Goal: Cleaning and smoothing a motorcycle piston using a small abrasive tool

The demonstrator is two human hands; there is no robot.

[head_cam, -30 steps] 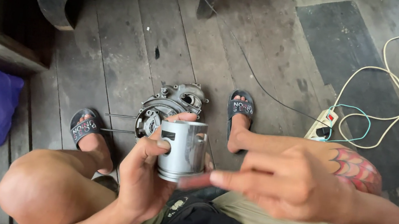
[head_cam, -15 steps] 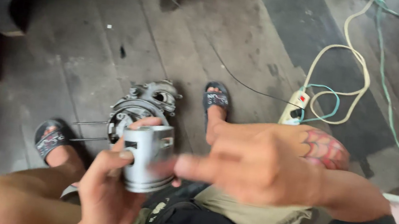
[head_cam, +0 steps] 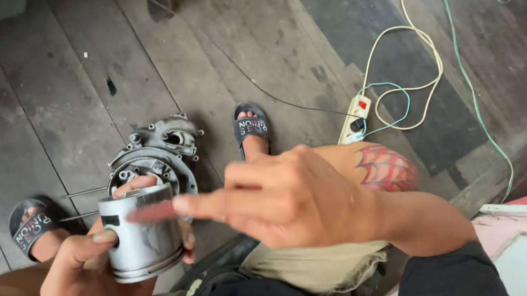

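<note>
Head view: left hand (head_cam: 91, 267) holds a metal piston (head_cam: 140, 234), a short shiny hollow cylinder, low in frame above the person's lap. Grip is a wrap: thumb across the near wall, fingers (head_cam: 144, 183) curled over the far rim, so the hand is closed on the part. Right hand (head_cam: 284, 197) hangs just beside it, index finger extended w/ its tip at or very near the top edge; contact cannot be confirmed due to blur. That hand holds nothing, fingers loosely spread. Handling, as a judgement: part looks rigid, fairly light for its bulk since hollow, w/ a smooth polished wall likely slippery if oily. Best hold is around the wall w/ 1 hand as shown, or thumb inside and fingers outside at the open end; avoid dropping, since edges could dent on a hard surface. Behind it, an engine casing (head_cam: 157, 152) lies on the wooden floor (head_cam: 78, 69) between 2 sandals. A power strip (head_cam: 355, 117) w/ cables sits well apart, further back.
</note>
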